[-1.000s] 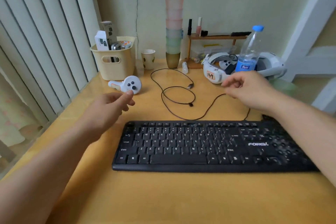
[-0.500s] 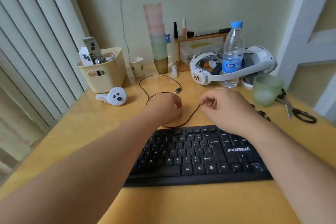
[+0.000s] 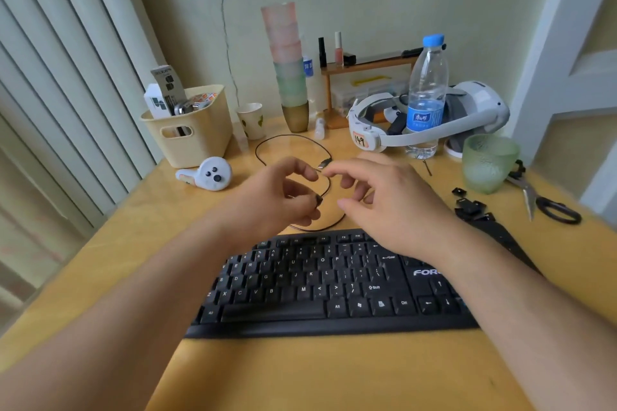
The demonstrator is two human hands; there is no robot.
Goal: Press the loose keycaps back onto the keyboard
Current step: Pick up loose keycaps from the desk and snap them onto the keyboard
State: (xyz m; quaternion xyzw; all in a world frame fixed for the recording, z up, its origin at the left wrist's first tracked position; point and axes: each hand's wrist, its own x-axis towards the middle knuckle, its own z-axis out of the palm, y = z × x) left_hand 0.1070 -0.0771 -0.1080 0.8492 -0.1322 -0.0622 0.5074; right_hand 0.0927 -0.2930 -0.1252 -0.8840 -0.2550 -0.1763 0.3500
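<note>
Two hands are held above the far edge of the black keyboard [image 3: 334, 284], which lies on the yellow-wood desk [image 3: 300, 374], nearest the viewer. A small dark piece, prob. a keycap [image 3: 319, 199], is pinched betw. thumb and fingers of the left hand [image 3: 277, 197]; the index is curled above it, with its tip close to the right hand's. The right hand [image 3: 387, 200] is held just beside the left w/ fingers loosely bent and slightly apart; nothing is seen gripped in it, though its palm side is hidden.

A pile of loose keycaps [image 3: 469, 207] is seen on the desk to the right, beyond the keyboard's right end, near a green frosted cup [image 3: 487, 163] and a pair of scissors [image 3: 547, 203]. The exact no. of caps cannot be told. Gaps in the key rows cannot be made out, as the right part of the keyboard is covered by the right forearm.

A thin black cable [image 3: 293, 140] is looped on the desk behind the hands, its plug end lying by the fingertips. Further back are a white controller [image 3: 207, 173], a cream basket [image 3: 190, 133], a paper cup [image 3: 252, 120], a stack of coloured cups [image 3: 288, 67], a water bottle [image 3: 427, 93] and a white headset [image 3: 467, 113].
</note>
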